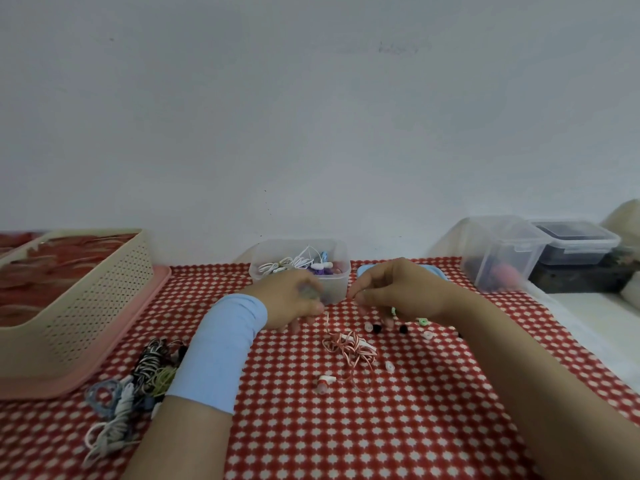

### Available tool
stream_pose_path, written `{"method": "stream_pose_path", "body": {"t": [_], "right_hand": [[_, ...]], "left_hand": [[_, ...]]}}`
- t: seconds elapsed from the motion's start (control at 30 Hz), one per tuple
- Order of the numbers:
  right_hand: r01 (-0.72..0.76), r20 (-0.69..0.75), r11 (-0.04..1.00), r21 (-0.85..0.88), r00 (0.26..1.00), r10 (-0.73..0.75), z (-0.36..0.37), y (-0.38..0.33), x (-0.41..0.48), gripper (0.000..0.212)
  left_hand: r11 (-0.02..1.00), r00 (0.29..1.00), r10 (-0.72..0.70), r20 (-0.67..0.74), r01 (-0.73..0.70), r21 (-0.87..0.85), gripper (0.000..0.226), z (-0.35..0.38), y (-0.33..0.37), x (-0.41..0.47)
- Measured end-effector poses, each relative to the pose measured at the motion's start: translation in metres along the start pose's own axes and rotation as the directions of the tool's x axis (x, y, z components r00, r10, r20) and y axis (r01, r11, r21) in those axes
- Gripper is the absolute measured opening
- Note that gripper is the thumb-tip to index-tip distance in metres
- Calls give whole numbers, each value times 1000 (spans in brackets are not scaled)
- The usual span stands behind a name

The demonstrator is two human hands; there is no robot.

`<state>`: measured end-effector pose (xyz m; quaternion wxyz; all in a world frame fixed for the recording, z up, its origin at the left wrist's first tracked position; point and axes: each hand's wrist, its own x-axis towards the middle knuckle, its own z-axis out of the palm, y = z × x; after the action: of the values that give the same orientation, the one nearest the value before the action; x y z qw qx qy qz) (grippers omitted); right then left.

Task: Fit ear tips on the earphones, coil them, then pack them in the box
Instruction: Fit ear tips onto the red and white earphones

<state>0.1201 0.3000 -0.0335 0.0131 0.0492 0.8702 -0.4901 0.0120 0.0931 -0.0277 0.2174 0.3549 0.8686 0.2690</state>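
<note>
Two hands above red-and-white tangled earphone cable on red checked cloth: left hand blurred, fingers curled; right hand fingertips pinched together, contents indistinguishable.

No text, label, brand, number or sign can be read. Faint grey marks on the wall are too blurred to tell whether they are writing.
</note>
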Motion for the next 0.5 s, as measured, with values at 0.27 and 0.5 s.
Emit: {"method": "stream_pose_path", "body": {"t": [0.27, 0.5], "right_hand": [[-4, 40, 986, 168, 999, -3, -4, -1, -4, 12], [-21, 72, 957, 289, 997, 1, -4, -8, -9, 15]], "left_hand": [[931, 992, 130, 4, -121, -344, 13, 7, 4, 3], [907, 981, 135, -139, -179, -381, 13, 14, 1, 6]]}}
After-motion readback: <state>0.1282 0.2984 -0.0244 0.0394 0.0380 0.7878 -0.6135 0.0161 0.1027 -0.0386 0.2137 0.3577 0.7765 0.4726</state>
